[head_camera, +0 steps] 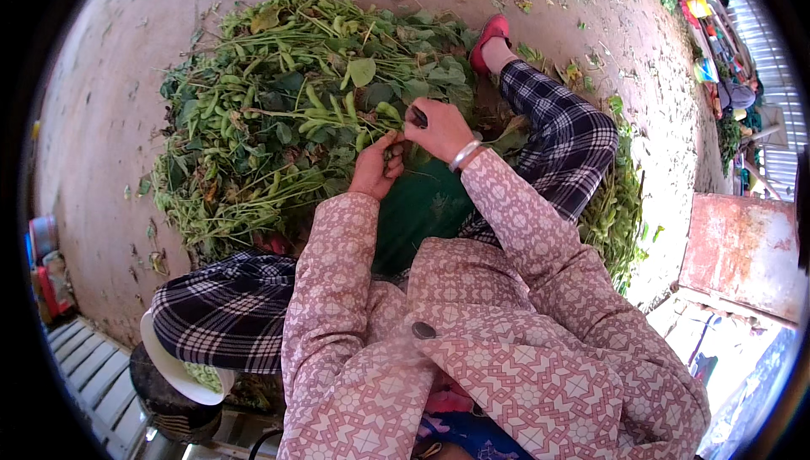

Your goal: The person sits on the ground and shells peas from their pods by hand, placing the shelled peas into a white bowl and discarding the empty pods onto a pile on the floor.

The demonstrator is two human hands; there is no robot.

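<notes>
A large heap of cut soybean plants (285, 93) with green pods, leaves and stems lies on the ground before me. At the heap's near right edge, my left hand (378, 166) has its fingers curled around small green pieces, probably pods. Close beside it, my right hand (436, 128) is bent with fingertips pinched near a plant stem; a dark object shows between its thumb and fingers, too small to name. A stem with several plump pods (332, 112) reaches leftward from the hands. Dark green cloth or sheeting (421, 213) lies below them, between my legs.
A white container (202, 381) holding light green contents stands by my left knee, beside a dark round stool-like object (168, 397). More plants (610, 226) lie beyond my right leg. A rusty metal sheet (737, 254) is at the right. Loose leaves litter the ground.
</notes>
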